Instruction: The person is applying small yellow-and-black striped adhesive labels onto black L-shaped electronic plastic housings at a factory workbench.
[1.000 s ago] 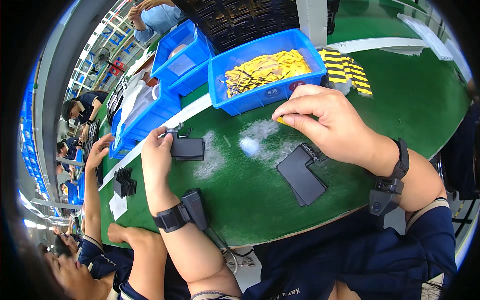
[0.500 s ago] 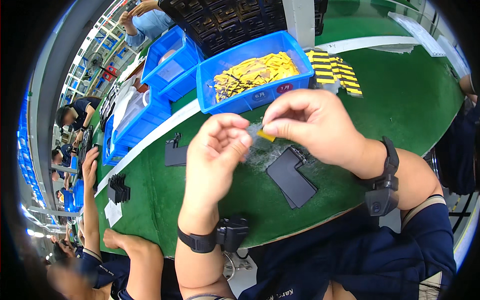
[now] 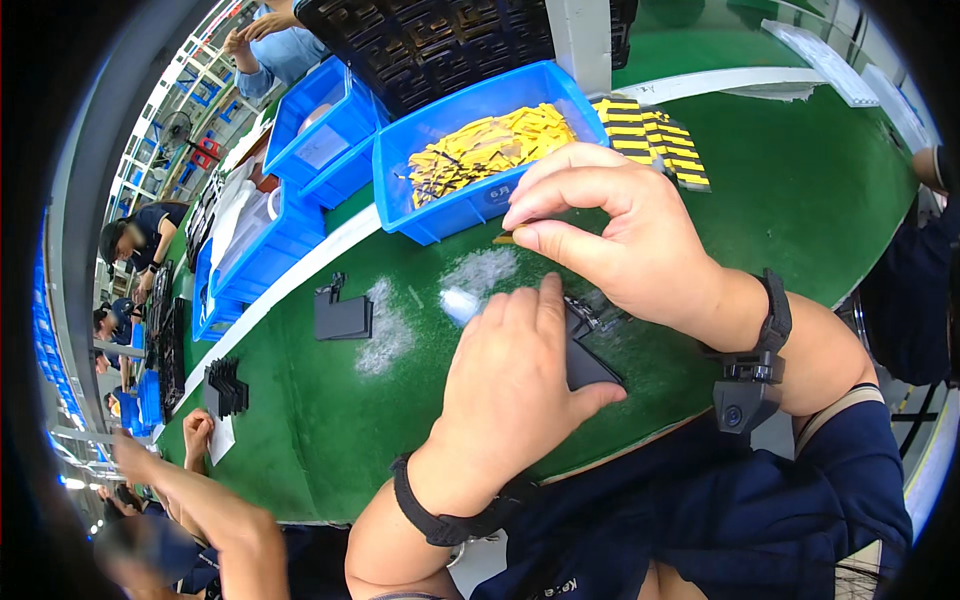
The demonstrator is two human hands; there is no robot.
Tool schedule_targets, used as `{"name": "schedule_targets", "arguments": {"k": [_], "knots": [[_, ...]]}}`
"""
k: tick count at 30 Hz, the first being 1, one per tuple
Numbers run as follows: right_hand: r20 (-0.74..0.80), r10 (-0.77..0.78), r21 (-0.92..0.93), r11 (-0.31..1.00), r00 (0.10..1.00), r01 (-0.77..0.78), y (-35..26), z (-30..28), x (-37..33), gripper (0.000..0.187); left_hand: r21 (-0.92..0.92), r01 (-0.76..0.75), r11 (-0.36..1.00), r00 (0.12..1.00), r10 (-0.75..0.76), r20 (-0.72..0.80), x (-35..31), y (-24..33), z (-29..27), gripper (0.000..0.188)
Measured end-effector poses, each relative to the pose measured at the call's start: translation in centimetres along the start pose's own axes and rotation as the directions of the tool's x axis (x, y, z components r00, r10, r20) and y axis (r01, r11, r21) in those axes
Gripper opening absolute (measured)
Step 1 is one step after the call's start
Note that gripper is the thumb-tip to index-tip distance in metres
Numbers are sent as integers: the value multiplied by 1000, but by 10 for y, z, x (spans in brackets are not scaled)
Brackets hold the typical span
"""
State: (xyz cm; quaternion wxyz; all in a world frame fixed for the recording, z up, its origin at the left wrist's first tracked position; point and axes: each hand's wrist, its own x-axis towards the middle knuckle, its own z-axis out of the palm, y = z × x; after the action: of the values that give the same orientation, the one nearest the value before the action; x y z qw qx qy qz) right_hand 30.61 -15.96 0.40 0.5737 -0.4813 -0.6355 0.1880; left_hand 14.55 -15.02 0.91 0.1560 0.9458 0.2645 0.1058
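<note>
My right hand point(image 3: 620, 220) is raised over the green table, thumb and forefinger pinched on a small yellow strip point(image 3: 503, 239). Below it, my left hand point(image 3: 515, 375) lies with outstretched fingers and thumb apart across some flat black L-shaped panels point(image 3: 590, 368), partly covering them. Small black fittings point(image 3: 588, 312) show at the panels' upper end. Beside the left fingertips is a shiny, clear-looking scrap point(image 3: 460, 306). More black panels point(image 3: 342, 317) lie to the left. Behind my hands, a blue bin point(image 3: 440, 228) holds a heap of yellow and black strips point(image 3: 490, 150).
Yellow-and-black striped sheets point(image 3: 655, 140) lie right of the bin. More blue bins point(image 3: 265, 250) line the left side near a stack of black parts point(image 3: 227, 388). A co-worker's arm point(image 3: 215, 505) reaches in at lower left. A grey post point(image 3: 580, 45) stands behind.
My left hand has come down and right onto the black panels. My right hand, still pinching the yellow strip, has shifted slightly left and up. The co-worker's arms at left have moved.
</note>
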Motion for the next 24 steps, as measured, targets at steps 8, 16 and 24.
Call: {"name": "schedule_targets", "arguments": {"k": [8,16,24], "knots": [[5,204,136,970,979,-203,0,6,-5,12,-918,93,387,932,-358,-56,4,-31,-1,17],[24,215,230,949,976,-215,-8,6,-5,11,-962,38,269,950,-310,-49,4,-27,-4,16],[-25,151,202,969,988,-143,-5,8,-8,10,-939,51,341,952,-301,-58,4,-28,-3,18]]}}
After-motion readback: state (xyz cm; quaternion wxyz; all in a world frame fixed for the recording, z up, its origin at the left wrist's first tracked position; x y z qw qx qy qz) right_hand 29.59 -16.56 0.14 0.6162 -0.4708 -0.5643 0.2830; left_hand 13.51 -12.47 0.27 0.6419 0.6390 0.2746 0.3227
